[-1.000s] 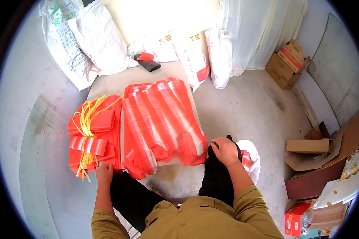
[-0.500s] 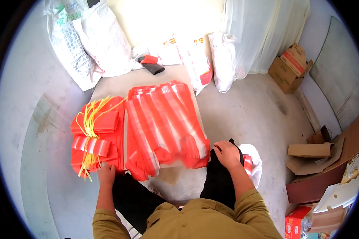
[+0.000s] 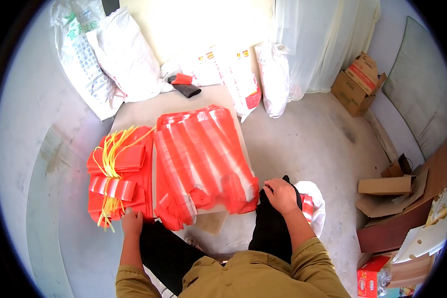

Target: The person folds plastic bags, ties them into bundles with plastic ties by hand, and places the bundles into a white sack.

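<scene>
My right hand (image 3: pixel 281 195) rests on my right knee, fingers laid over the dark trousers, holding nothing. By my left knee is my left hand (image 3: pixel 132 222), its fingers loosely extended near the lower edge of the red bundles; its fingertips are partly hidden. A broad pile of red-and-white striped plastic bags (image 3: pixel 203 154) lies flat in front of me, handle ends toward me. To its left sit folded red plastic bags (image 3: pixel 129 159), with a striped folded bundle (image 3: pixel 111 188) among them. Yellow tie strips (image 3: pixel 111 161) are draped across those bundles.
The bags lie on a low table (image 3: pixel 171 102). A dark roll with a red band (image 3: pixel 186 88) lies at its far end. White sacks (image 3: pixel 126 54) lean behind. Right of my knee stands a white sack with striped bags (image 3: pixel 313 206). Cardboard boxes (image 3: pixel 355 92) line the right wall.
The view has shifted slightly, so the far sacks and the bag pile sit a little differently in the picture. Both hands stay where they were.
</scene>
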Action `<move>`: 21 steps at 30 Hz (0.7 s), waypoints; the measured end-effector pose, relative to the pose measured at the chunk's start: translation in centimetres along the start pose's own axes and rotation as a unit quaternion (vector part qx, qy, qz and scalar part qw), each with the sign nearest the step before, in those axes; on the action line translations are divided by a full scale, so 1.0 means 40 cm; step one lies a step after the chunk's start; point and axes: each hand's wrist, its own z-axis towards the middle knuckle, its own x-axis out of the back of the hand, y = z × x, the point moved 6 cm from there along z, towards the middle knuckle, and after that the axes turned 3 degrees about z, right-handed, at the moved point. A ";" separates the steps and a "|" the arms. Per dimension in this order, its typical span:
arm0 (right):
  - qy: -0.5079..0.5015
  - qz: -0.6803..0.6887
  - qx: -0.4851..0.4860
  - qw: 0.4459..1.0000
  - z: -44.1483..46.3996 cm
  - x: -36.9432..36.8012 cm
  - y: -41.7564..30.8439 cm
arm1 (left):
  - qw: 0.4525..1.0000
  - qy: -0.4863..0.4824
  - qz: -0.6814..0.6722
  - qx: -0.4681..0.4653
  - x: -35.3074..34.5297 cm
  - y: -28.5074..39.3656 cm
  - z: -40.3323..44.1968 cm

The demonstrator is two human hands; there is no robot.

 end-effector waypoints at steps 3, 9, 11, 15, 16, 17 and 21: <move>-0.015 0.014 -0.017 1.000 -0.001 -0.004 0.005 | 1.000 0.003 0.001 0.001 0.004 0.003 -0.002; 0.006 -0.004 0.007 1.000 -0.002 0.001 0.003 | 1.000 0.000 -0.004 0.000 0.000 -0.004 0.000; 0.009 -0.005 0.013 1.000 -0.002 0.000 0.003 | 1.000 0.006 -0.003 -0.004 0.002 -0.002 -0.002; -0.002 0.013 -0.003 1.000 -0.002 -0.001 0.000 | 0.999 0.027 0.006 -0.024 -0.001 -0.001 0.000; -0.005 0.013 -0.005 1.000 -0.001 -0.002 0.001 | 0.999 0.032 0.012 -0.028 0.003 0.006 0.000; -0.009 0.012 -0.007 1.000 -0.001 -0.004 0.003 | 0.999 0.037 0.018 -0.031 0.007 0.014 -0.001; -0.013 0.010 -0.008 1.000 -0.001 -0.007 0.003 | 0.999 0.037 0.011 -0.030 0.020 0.032 -0.005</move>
